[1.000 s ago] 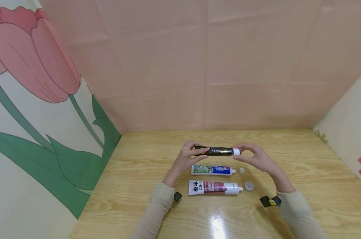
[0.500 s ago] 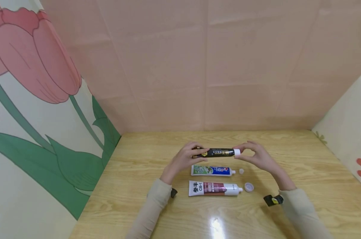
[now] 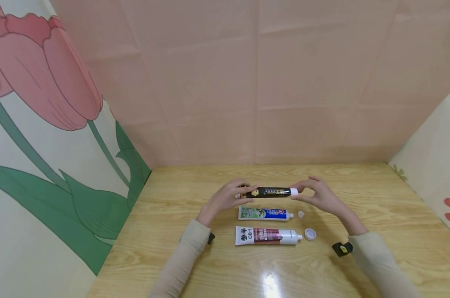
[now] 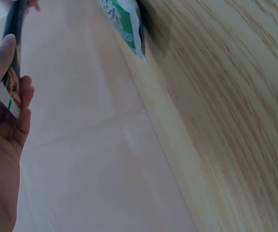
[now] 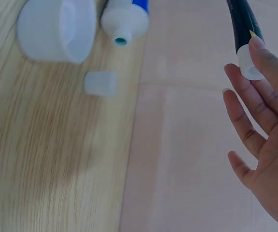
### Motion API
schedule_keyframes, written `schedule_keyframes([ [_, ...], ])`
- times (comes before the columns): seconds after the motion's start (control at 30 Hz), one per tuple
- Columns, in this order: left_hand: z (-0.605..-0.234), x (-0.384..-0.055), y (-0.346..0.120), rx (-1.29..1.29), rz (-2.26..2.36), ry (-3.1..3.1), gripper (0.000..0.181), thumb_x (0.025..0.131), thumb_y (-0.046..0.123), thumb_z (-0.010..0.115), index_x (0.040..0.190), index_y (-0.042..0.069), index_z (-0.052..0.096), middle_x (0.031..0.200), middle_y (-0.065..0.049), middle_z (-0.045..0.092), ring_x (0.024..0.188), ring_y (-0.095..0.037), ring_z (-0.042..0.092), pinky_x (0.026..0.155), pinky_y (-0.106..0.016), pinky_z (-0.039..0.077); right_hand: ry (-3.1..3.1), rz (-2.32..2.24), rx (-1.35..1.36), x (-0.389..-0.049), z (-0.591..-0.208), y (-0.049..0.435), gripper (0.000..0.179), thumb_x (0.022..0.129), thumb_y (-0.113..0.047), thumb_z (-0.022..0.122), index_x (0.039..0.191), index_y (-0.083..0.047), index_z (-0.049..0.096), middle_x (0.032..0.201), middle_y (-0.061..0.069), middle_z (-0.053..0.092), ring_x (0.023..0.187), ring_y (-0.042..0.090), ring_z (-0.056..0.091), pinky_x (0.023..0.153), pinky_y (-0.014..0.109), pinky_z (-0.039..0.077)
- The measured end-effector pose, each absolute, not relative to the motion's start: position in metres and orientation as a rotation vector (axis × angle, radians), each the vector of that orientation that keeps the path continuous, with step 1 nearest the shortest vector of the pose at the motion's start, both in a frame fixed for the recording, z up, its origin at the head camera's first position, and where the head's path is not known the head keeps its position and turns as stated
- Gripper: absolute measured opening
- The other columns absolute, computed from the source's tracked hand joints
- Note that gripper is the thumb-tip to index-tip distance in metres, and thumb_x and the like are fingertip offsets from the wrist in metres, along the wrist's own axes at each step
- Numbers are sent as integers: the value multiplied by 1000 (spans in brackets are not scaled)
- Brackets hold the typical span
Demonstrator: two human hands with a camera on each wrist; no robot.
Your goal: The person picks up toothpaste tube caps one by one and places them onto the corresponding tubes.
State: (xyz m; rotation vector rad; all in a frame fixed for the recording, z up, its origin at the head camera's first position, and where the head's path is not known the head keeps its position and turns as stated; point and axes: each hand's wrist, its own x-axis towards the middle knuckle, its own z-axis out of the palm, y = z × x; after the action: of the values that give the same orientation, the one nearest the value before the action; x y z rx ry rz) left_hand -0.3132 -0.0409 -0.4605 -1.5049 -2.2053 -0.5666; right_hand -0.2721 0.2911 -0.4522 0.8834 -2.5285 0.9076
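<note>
A black toothpaste tube [image 3: 274,192] with gold lettering is held level above the table, its white cap [image 3: 294,192] pointing right. The left hand [image 3: 228,195] grips its flat tail end between thumb and fingers. At the other end the right hand [image 3: 319,195] pinches the cap with thumb and index finger; in the right wrist view the cap [image 5: 248,63] sits on the tube and the other fingers are spread. Below it lies a blue and green toothpaste tube [image 3: 265,213], uncapped, with a small white cap [image 3: 301,214] beside its nozzle. Nearer lies a white and maroon toothpaste tube [image 3: 267,236], also uncapped.
A wide whitish cap [image 3: 310,234] lies right of the maroon tube's nozzle. The wooden table [image 3: 165,231] meets a pink-covered wall [image 3: 210,103] at the back. A wall with a painted tulip [image 3: 49,70] stands on the left.
The black tube has come down slightly in view, and the left forearm has swung a little left. Both hands keep their hold; the tubes and caps on the table stay put.
</note>
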Motion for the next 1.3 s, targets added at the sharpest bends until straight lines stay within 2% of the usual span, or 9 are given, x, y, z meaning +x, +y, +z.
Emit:
schedule_keyframes([
  [0.13,-463,-315,-42,-1485,-490,-2235,49,84,36,65,129,18,55,111,0,62,93,-6,55,89,-18,43,-2543,814,888,-275,-456,292,28,75,-24,77,100,-15,69,86,-7,68,76,11,59,100,60,24],
  [0.3,-468,-318,-43,-1476,-509,-2251,52,80,29,72,127,16,57,108,1,63,90,-5,56,87,-20,44,-2547,775,892,-279,-461,294,29,74,-25,77,100,-14,69,87,-5,69,76,11,59,100,60,25],
  [0.4,-470,-320,-43,-1472,-521,-2255,52,78,27,74,126,14,58,108,1,64,92,-7,57,90,-23,44,-2551,762,895,-280,-464,295,29,74,-25,77,100,-14,69,88,-5,69,76,10,59,99,60,25],
  [0.53,-472,-322,-44,-1463,-492,-2280,50,80,29,73,125,13,59,109,1,64,95,-8,57,96,-27,42,-2557,737,904,-282,-466,295,29,75,-26,77,100,-13,69,88,-4,69,75,10,59,99,61,26],
  [0.93,-475,-327,-48,-1438,-372,-2404,49,86,38,63,129,14,55,115,1,62,103,-9,55,97,-29,41,-2636,645,927,-291,-471,294,28,82,-30,70,104,-13,67,95,-2,69,76,12,62,100,60,23],
  [1.3,-479,-334,-46,-1462,-364,-2416,48,85,31,67,128,13,56,116,0,62,106,-12,55,97,-30,41,-2698,575,930,-297,-475,295,32,84,-34,67,106,-11,66,95,-2,69,76,10,61,100,61,22],
])
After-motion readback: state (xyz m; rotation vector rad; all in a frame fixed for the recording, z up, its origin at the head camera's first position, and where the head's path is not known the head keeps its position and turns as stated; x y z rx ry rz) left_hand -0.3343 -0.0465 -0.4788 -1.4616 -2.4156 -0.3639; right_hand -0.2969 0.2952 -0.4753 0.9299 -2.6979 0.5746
